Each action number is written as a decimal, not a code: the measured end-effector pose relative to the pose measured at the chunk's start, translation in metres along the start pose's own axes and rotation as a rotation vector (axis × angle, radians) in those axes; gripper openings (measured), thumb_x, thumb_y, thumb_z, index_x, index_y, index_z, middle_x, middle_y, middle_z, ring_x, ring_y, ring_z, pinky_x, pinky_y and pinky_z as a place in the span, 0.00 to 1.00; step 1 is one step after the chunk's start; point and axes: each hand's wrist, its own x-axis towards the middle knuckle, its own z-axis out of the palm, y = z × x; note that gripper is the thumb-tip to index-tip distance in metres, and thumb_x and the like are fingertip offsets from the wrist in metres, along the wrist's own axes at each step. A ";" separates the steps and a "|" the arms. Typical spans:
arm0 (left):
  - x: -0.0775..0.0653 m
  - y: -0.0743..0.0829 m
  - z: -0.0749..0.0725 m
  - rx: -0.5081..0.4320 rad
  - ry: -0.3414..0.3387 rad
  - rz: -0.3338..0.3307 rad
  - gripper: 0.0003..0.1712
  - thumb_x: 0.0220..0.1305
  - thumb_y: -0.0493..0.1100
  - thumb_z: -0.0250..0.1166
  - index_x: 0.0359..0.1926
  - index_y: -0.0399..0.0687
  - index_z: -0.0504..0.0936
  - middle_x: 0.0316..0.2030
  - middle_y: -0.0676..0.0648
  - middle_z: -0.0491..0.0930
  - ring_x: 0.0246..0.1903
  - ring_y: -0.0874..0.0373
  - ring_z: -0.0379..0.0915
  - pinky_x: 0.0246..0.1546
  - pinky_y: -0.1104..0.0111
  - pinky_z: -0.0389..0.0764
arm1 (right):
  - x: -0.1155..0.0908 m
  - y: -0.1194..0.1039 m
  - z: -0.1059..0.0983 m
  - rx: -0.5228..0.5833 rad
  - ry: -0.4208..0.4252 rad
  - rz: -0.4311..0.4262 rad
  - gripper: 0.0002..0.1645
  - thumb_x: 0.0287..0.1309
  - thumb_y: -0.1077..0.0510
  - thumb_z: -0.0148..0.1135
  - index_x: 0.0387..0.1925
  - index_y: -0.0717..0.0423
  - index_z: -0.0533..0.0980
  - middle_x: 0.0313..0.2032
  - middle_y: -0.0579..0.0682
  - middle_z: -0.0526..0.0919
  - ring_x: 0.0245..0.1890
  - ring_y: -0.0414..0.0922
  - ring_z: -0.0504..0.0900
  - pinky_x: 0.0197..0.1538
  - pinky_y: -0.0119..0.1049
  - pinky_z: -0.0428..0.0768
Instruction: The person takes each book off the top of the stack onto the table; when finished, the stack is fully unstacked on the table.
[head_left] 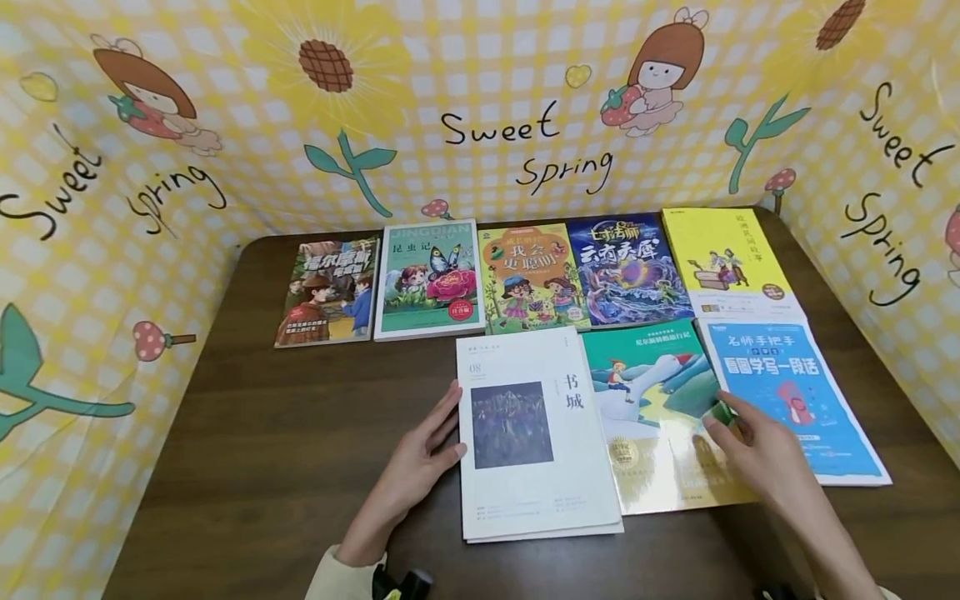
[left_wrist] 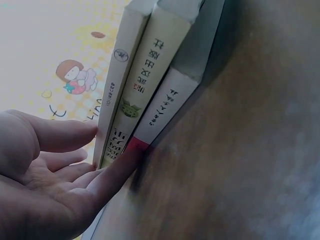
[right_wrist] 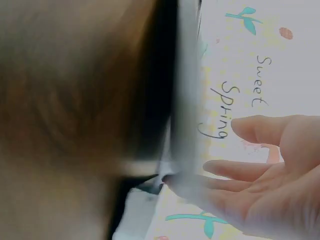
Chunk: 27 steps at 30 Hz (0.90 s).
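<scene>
The left hand point(head_left: 420, 454) lies along the left edge of the white book point(head_left: 517, 496), which sits on the table point(head_left: 300, 467) left of the green book point(head_left: 645, 392). The left wrist view shows 3 spines point(left_wrist: 145, 90) stacked there; the grip is loose, with the thumb by the uppermost spine and fingers reaching along the lower ones. The right hand point(head_left: 765, 454) is at the green book's right side, its grip unclenched; whether it touches the cover cannot be told, as the right wrist view is badly blurred.

A push from the thumb alone could slide the thin top book off the others, since the fingers do not enclose the stack. Pressure toward the right could drive the stack into the green book, skewing it. A sweep of the right hand could also nudge the blue book point(head_left: 795, 400) just beside it.
</scene>
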 end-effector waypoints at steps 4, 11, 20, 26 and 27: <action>0.000 0.000 -0.001 -0.004 0.005 0.023 0.42 0.65 0.26 0.58 0.75 0.52 0.54 0.75 0.55 0.46 0.70 0.54 0.53 0.60 0.64 0.69 | -0.005 -0.011 -0.004 0.005 0.038 -0.049 0.39 0.70 0.44 0.51 0.68 0.70 0.60 0.61 0.74 0.66 0.57 0.74 0.68 0.52 0.66 0.70; 0.000 -0.001 0.000 -0.011 0.009 0.029 0.42 0.64 0.26 0.58 0.74 0.51 0.55 0.75 0.54 0.47 0.69 0.53 0.54 0.58 0.67 0.70 | -0.009 -0.037 0.012 0.095 -0.012 -0.165 0.33 0.69 0.47 0.53 0.67 0.65 0.65 0.63 0.67 0.69 0.58 0.68 0.71 0.54 0.60 0.73; -0.001 -0.004 0.001 -0.007 0.007 0.031 0.41 0.65 0.28 0.59 0.74 0.52 0.54 0.74 0.54 0.47 0.69 0.52 0.54 0.60 0.61 0.69 | -0.006 -0.068 0.055 0.167 -0.237 -0.268 0.38 0.66 0.44 0.57 0.71 0.54 0.61 0.70 0.58 0.62 0.63 0.61 0.68 0.54 0.53 0.76; -0.002 -0.001 0.002 -0.008 0.026 -0.028 0.39 0.66 0.33 0.60 0.74 0.56 0.56 0.73 0.51 0.52 0.69 0.54 0.55 0.61 0.58 0.68 | -0.004 -0.073 0.072 0.101 -0.244 -0.335 0.39 0.65 0.44 0.58 0.73 0.49 0.59 0.74 0.57 0.51 0.70 0.61 0.56 0.59 0.59 0.69; -0.001 -0.001 0.002 -0.009 0.032 -0.039 0.39 0.66 0.34 0.61 0.74 0.56 0.56 0.73 0.50 0.53 0.69 0.53 0.55 0.61 0.57 0.68 | -0.004 -0.074 0.074 0.096 -0.250 -0.343 0.40 0.64 0.45 0.59 0.73 0.49 0.58 0.74 0.57 0.50 0.70 0.61 0.55 0.59 0.60 0.68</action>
